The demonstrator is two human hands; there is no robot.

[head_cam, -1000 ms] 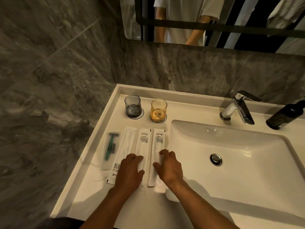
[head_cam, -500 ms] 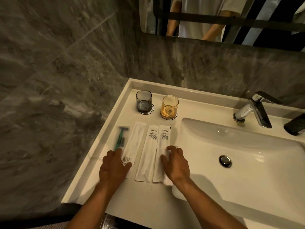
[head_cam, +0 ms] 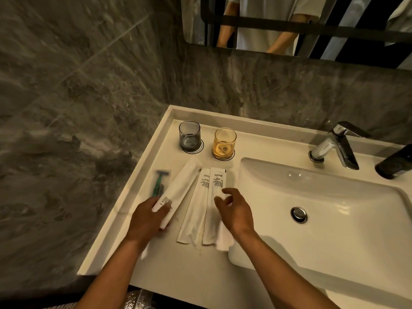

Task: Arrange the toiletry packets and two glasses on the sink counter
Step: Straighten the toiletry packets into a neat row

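Note:
On the white sink counter (head_cam: 156, 259) lie three long white packets and a green razor in a clear packet (head_cam: 158, 183) at the far left. My left hand (head_cam: 146, 219) grips the near end of the leftmost white packet (head_cam: 180, 184), which is tilted with its far end to the right. The middle packet (head_cam: 196, 206) and right packet (head_cam: 215, 197) lie flat side by side. My right hand (head_cam: 234, 210) hovers over the right packet with fingers curled and apart. A grey glass (head_cam: 189, 136) and an amber glass (head_cam: 224, 142) stand on coasters at the back.
The basin (head_cam: 334, 197) with its drain (head_cam: 299, 214) fills the right side. A chrome tap (head_cam: 334, 146) and a dark bottle (head_cam: 394, 162) stand at the back right. Grey marble walls close the left and back, under a mirror (head_cam: 289, 25). The counter's raised rim runs along the left.
My left hand has closed on the leftmost white packet and swung it askew. My right hand has lifted slightly off the right packet. The view has shifted left.

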